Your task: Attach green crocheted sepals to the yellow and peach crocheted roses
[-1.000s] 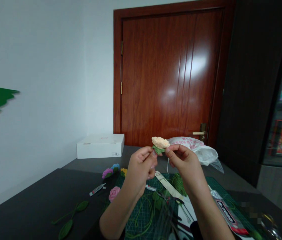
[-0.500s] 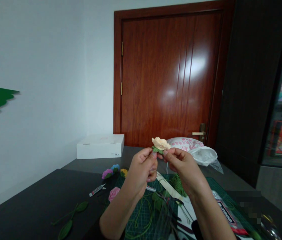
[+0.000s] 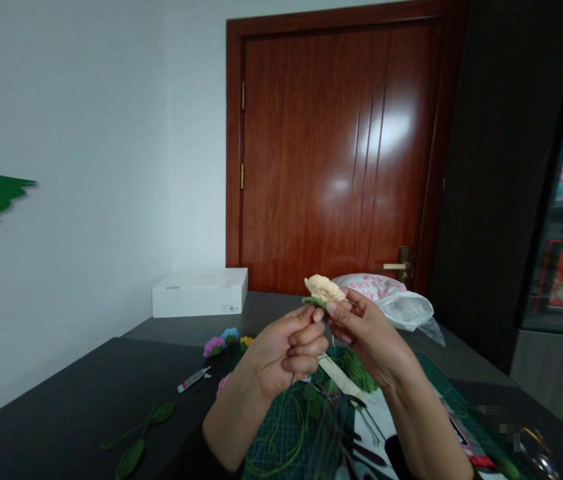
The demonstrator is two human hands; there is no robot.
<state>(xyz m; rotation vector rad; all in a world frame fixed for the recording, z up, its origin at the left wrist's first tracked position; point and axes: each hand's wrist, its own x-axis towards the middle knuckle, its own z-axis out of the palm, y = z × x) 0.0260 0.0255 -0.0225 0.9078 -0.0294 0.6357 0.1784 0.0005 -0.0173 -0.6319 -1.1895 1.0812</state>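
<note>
A cream crocheted flower with a green leafy base is held up above the table, in front of the door. My left hand is closed below it, its thumb and forefinger pinching at the green base while the other fingers curl in. From the right, my right hand grips the flower and its base between thumb and fingers. The fingertips of both hands nearly meet under the petals. Whatever stem may run down inside my left hand is hidden.
On the green cutting mat lie green yarn, black-handled tools and loose strands. A leafy green stem, a small tube and purple and blue flowers lie leftward. Behind stand a white box and a plastic bag.
My left hand has shifted right and turned, its fingers now curled under the flower. The flower has tilted a little, and my right hand has moved up around its side.
</note>
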